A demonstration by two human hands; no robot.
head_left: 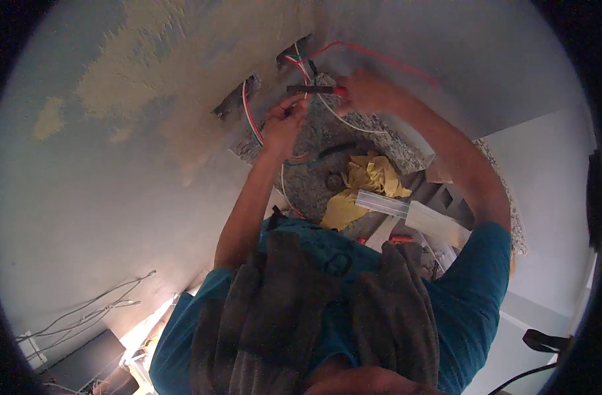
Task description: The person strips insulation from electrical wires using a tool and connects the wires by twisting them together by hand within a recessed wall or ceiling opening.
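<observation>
My right hand (pixel 372 93) is closed around a red-handled tool with a dark, flat, bar-like end (pixel 311 89); its exact kind I cannot make out. The bar reaches left to the fingertips of my left hand (pixel 284 125), which are pinched together at the wires, on a white wire as far as I can see. Red and white wires (pixel 250 120) come out of a rough hole (pixel 235 97) in the wall, left of that hand. From a second hole (pixel 293 51) more wires emerge, including a long red wire (pixel 383 58) bending right. A loose white wire (pixel 354 125) curves below the tool.
Below the hands lies a speckled stone surface (pixel 410 150) with a crumpled yellow sheet (pixel 375 176), a small dark round object (pixel 334 180) and a clear plastic strip (pixel 383 204). Grey cables (pixel 93 314) hang from the wall at lower left. A white panel (pixel 545 178) stands at right.
</observation>
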